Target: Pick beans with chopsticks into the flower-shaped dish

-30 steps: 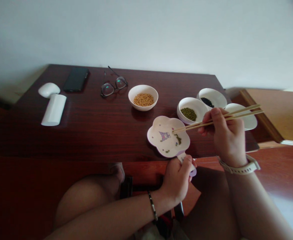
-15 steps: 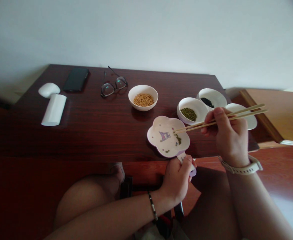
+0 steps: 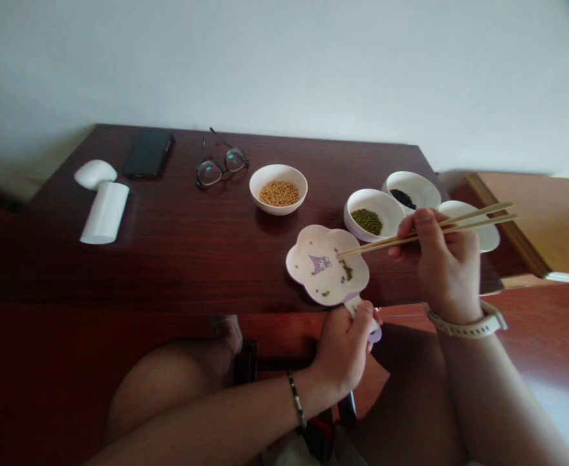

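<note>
"So, where is the flower-shaped dish (image 3: 303,281)?"

"At the worktop's (image 3: 206,246) near edge, its handle pointing to five o'clock. The person's left hand (image 3: 345,346) is wrapped around that handle."

"And the right hand (image 3: 446,272)?"

"Out at three o'clock from the dish, fingers closed around a pair of chopsticks (image 3: 386,244). Their tips reach into the dish, just beside some green beans (image 3: 347,272) on its three o'clock side. Whether a bean is pinched between the tips cannot be told."

"Any other beans in it?"

"A smaller cluster (image 3: 325,294) near the six o'clock rim."

"What stands around it?"

"Taking the dish as centre, a white bowl of yellow beans (image 3: 279,172) at eleven o'clock and a bowl of green beans (image 3: 387,210) between one and two. Just beyond that one is a bowl with black contents (image 3: 420,188). Another white bowl (image 3: 490,238), partly hidden by the right hand, is between two and three."
</note>
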`<state>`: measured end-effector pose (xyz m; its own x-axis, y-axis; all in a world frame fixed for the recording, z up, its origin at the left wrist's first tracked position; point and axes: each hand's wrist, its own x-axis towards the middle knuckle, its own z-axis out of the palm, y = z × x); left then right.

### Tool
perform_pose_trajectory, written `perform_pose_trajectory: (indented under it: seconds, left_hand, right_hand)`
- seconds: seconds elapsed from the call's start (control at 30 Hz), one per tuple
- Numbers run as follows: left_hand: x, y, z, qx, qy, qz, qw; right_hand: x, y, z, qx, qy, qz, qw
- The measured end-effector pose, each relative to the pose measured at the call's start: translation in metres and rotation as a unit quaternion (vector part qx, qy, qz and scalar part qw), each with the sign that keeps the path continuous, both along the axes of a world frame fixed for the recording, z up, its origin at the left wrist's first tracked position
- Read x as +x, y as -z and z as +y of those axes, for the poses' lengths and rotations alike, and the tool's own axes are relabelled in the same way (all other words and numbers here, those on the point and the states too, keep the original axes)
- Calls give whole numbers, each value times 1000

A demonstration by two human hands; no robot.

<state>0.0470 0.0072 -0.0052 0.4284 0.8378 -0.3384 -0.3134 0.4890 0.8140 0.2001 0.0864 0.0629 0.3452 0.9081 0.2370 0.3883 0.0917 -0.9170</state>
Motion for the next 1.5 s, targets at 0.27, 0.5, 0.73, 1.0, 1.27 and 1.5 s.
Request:
perform_pose_trajectory:
  seconds: [0.27, 0.5, 0.73, 1.0, 1.27, 1.5]
  left_hand:
    - [-1, 1, -1, 6, 1, 11, 1000]
    - [-1, 0, -1, 12, 3, 15, 1000]
    - [-1, 0, 0, 7, 4, 16, 1000]
    - [-1, 1, 0, 8, 2, 9, 1000]
    - [-1, 5, -2, 13, 1, 10, 1000]
    - [-1, 4, -1, 12, 1, 15, 1000]
  right_hand:
    - [-1, -7, -5, 7, 22, -36, 999]
    - [-6, -10, -7, 11, 12, -75, 997]
    - [-4, -8, -7, 12, 18, -74, 997]
    - [-7, -11, -4, 82, 34, 3, 996]
    - [25, -9, 13, 289, 142, 4, 947]
    - [17, -13, 3, 212, 143, 9, 967]
